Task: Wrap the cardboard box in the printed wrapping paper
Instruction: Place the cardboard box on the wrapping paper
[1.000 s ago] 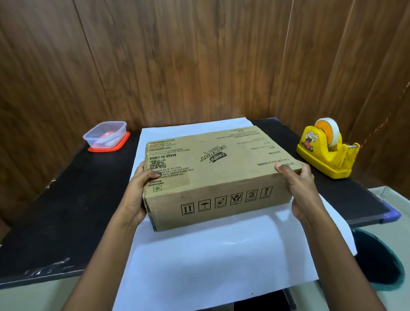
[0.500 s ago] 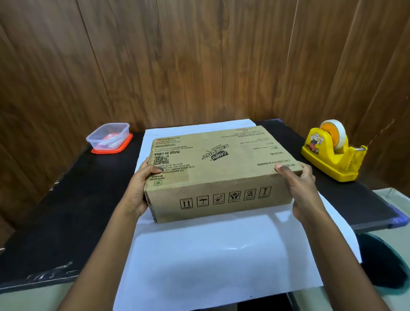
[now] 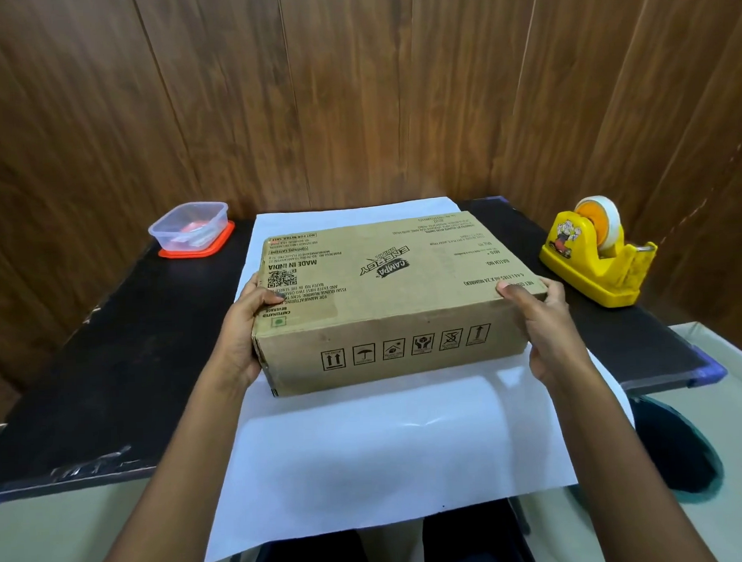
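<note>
Gripping a brown rectangular cardboard box (image 3: 386, 297) at its two near corners, both hands are clenched on it: the left hand (image 3: 244, 327) wraps the near-left corner with the thumb on the top face, and the right hand (image 3: 543, 329) clasps the near-right corner, thumb likewise on top.

Box: flat-lying, closed, black print and a row of handling symbols on the near wall. It sits over the far half of a large sheet of wrapping paper (image 3: 388, 448), white face up. Whether its underside rests fully on the sheet cannot be told.

Sheet: spread flat on a black rectangular table (image 3: 112, 374), with the near edge hanging past the table's front.

Container, far left corner of the table: a small clear plastic tub (image 3: 188, 226), open-topped, standing on a flat orange lid (image 3: 200, 251). It holds something reddish and something pale — too blurred to name.

Dispenser, right side of the table, well apart from the box: a yellow plastic tape dispenser (image 3: 596, 264) carrying a pale roll of tape (image 3: 598, 222) on an orange hub.

Container, below the table's right edge: a dark round bin with a teal rim (image 3: 678, 451) — interior in shadow, contents not visible.

Backdrop: brown wooden wall panels (image 3: 354, 92).
</note>
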